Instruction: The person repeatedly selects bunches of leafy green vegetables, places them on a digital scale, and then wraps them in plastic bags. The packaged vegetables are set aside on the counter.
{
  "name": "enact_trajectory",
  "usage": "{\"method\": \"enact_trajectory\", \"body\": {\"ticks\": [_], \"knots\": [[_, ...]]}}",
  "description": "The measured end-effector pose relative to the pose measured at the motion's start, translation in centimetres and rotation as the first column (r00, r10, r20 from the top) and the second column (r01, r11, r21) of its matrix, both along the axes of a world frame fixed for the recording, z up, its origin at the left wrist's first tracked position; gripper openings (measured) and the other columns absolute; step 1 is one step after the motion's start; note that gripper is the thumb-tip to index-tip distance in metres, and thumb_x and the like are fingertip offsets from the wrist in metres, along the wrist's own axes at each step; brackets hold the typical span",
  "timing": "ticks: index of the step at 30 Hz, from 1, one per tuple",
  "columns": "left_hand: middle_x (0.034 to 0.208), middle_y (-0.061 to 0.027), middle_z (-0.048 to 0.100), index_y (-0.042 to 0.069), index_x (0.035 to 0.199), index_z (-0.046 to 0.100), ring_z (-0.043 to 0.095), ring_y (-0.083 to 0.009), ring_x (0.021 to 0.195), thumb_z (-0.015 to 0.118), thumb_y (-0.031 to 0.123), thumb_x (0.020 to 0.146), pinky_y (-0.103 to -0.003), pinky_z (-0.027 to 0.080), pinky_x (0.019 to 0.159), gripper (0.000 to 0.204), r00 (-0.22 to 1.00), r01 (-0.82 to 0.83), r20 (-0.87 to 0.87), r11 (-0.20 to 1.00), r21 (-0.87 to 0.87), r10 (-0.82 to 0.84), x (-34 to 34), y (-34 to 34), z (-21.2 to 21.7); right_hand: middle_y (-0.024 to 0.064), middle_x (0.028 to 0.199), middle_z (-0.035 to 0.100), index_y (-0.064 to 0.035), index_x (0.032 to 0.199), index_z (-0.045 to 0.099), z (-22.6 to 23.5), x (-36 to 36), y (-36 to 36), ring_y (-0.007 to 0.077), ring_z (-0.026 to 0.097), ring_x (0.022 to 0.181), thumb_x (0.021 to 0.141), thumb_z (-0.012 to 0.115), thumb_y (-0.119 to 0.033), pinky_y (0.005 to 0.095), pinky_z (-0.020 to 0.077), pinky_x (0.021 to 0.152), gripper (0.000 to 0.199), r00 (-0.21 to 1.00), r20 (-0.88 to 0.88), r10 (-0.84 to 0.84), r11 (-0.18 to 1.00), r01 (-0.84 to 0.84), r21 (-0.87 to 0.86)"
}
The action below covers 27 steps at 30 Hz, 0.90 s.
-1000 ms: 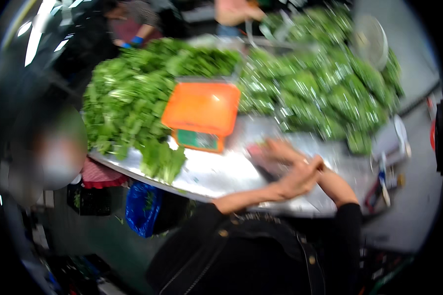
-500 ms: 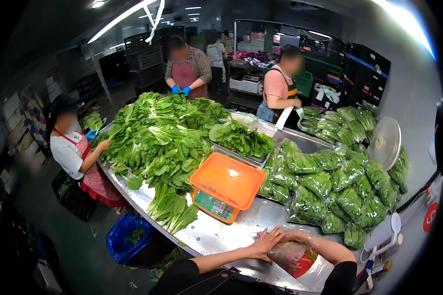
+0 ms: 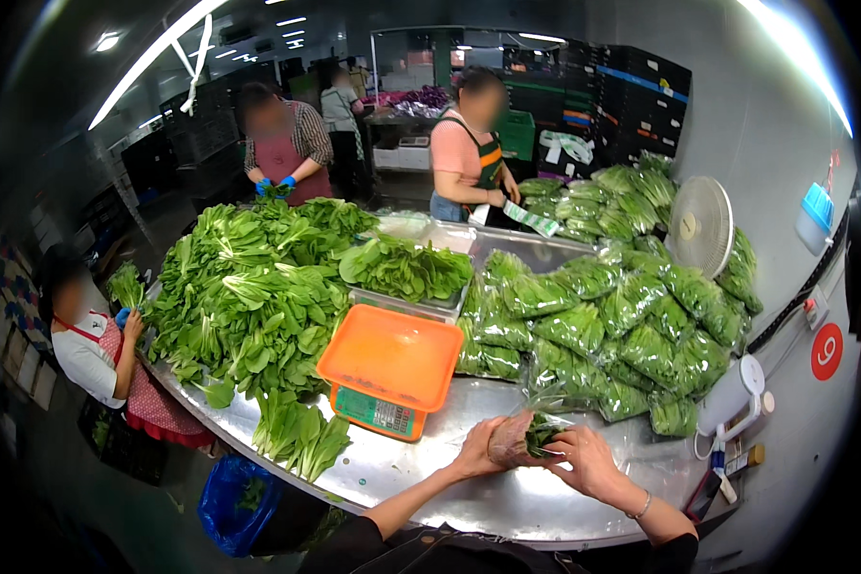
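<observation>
Gripping a clear plastic bag of leafy greens (image 3: 526, 437) from both sides, the left hand (image 3: 478, 450) and the right hand (image 3: 588, 459) hold it just above the near edge of the shiny steel table (image 3: 421, 469). The left hand's fingers curl closed around the bag's left end; the right hand's fingers wrap over its right end, a thin bracelet at the wrist. Half a second ago both hands pressed a bag flat against the tabletop lower in view; now it is lifted and bunched between them, and the view has tipped up slightly.

Just left of the hands lies a small loose bundle of green leaves (image 3: 301, 435) on the steel, above a blue plastic bin liner (image 3: 239, 493) below the table edge. Behind the hands stands the orange-topped weighing scale (image 3: 389, 368), its tray bare, placed as before. To the right sits a white sealing device with a handle (image 3: 737, 397).

Farther back, a big heap of loose leafy greens (image 3: 249, 287) covers the table's left half, and a pile of filled clear bags of greens (image 3: 622, 316) covers the right, with a white round fan (image 3: 700, 225) behind it. A person in a red apron (image 3: 100, 354) works at the left edge; two more people, one in a dark red apron (image 3: 282, 153) and one in a pink shirt (image 3: 464, 158), stand at the far side, about where they stood earlier.
</observation>
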<state>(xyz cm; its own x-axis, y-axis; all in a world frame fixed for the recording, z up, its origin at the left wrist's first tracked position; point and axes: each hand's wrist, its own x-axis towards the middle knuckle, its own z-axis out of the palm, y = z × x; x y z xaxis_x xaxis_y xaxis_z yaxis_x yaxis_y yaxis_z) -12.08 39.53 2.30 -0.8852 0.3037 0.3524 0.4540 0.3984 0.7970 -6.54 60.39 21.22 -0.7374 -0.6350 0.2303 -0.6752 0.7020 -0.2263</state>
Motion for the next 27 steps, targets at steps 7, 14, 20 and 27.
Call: {"method": "enact_trajectory", "body": {"ticks": [7,14,20,27], "knots": [[0.118,-0.0148,0.052,0.008,0.130,0.044,0.046,-0.0292,0.116,0.079,0.033,0.062,-0.038,0.035,0.101,0.080,0.962,0.048,-0.259,0.989,-0.142,-0.084,-0.6,0.4,7.3,0.0035,0.087,0.061,-0.0161,0.080,0.063,-3.4,-3.5,-0.4,0.0234,0.055,0.086,0.078,0.057,-0.014,0.0385,0.0370,0.075,0.007,0.996,-0.031,-0.080,0.964,0.085,0.251],[0.120,-0.0092,0.054,0.003,0.125,0.050,0.050,-0.0212,0.113,0.085,0.014,0.055,-0.032,0.040,0.096,0.079,0.993,0.115,0.018,0.988,0.100,-0.117,2.6,-1.3,9.1,0.0055,0.077,0.056,-0.0100,0.076,0.057,2.5,0.5,-1.9,0.0223,0.055,0.078,0.072,0.057,-0.012,0.0370,0.0422,0.080,0.005,0.932,-0.361,0.027,0.997,-0.051,-0.057],[0.129,-0.0084,0.048,0.003,0.131,0.041,0.047,-0.0206,0.118,0.081,0.007,0.056,-0.033,0.039,0.099,0.085,0.953,0.144,0.212,0.940,0.310,-0.216,2.9,-0.5,7.7,0.0050,0.081,0.059,-0.0106,0.080,0.061,0.9,2.4,-1.8,0.0221,0.053,0.077,0.069,0.062,-0.016,0.0390,0.0401,0.077,0.012,0.952,-0.305,0.037,0.999,-0.043,-0.013],[0.119,-0.0093,0.054,0.005,0.131,0.042,0.049,-0.0223,0.113,0.082,0.015,0.055,-0.033,0.037,0.099,0.086,0.959,0.109,0.207,0.923,0.369,-0.196,3.4,-0.9,7.4,0.0030,0.070,0.052,-0.0100,0.072,0.057,1.3,3.1,-2.2,0.0193,0.054,0.075,0.073,0.062,-0.016,0.0340,0.0411,0.072,0.008,0.920,-0.383,-0.090,0.985,0.025,-0.171]]}}
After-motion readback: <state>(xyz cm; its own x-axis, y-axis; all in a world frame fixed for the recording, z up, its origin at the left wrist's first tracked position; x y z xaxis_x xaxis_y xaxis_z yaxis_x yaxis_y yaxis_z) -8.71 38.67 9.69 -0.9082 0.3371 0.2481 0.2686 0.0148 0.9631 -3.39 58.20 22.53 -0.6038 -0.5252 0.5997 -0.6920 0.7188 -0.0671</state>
